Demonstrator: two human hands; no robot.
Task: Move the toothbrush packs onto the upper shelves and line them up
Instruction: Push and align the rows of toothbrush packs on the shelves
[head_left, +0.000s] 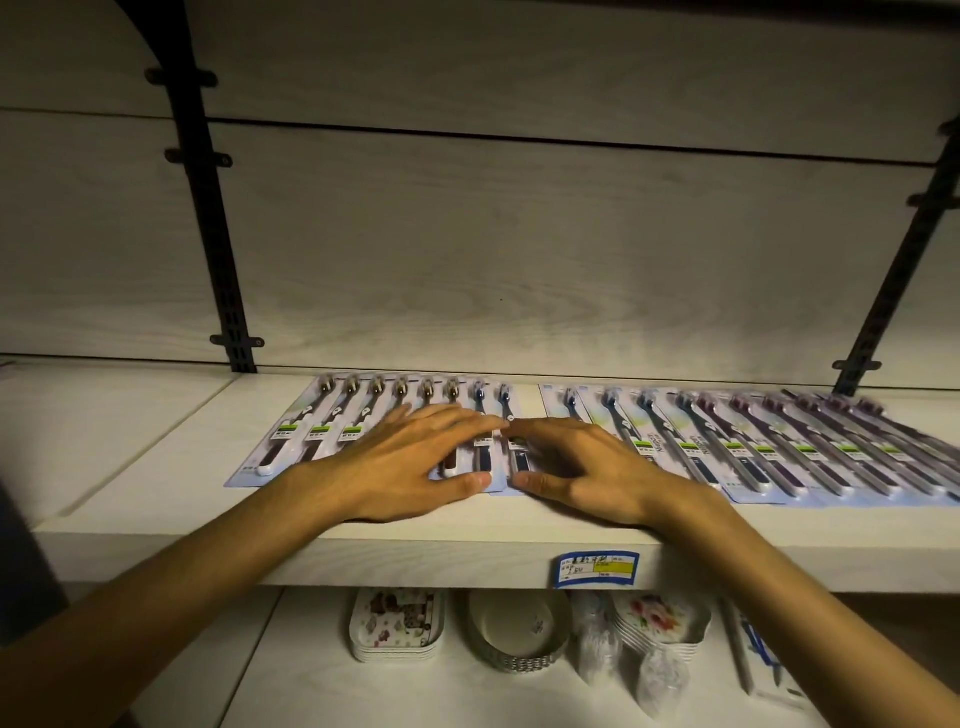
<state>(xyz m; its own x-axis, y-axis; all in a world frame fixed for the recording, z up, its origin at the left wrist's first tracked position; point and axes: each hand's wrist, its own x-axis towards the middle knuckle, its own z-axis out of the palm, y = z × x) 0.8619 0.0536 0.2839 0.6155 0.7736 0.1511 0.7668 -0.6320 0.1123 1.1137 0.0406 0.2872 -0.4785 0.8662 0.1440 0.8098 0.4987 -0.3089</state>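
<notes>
Several toothbrush packs lie flat in an overlapping row along the pale wooden shelf. The left group holds brown-headed brushes and two blue ones. A right group runs to the frame's right edge, with blue and then purple brushes. My left hand lies flat with straight fingers on the right end of the left group. My right hand rests flat, fingers spread, on the packs at the gap between the groups. The fingertips of both hands almost meet. Parts of the middle packs are hidden under my hands.
A blue and yellow price label sticks to the shelf's front edge. On the lower shelf stand stacked floral trays, a round bowl, floral plates and a boxed item. Black slotted uprights flank the back panel.
</notes>
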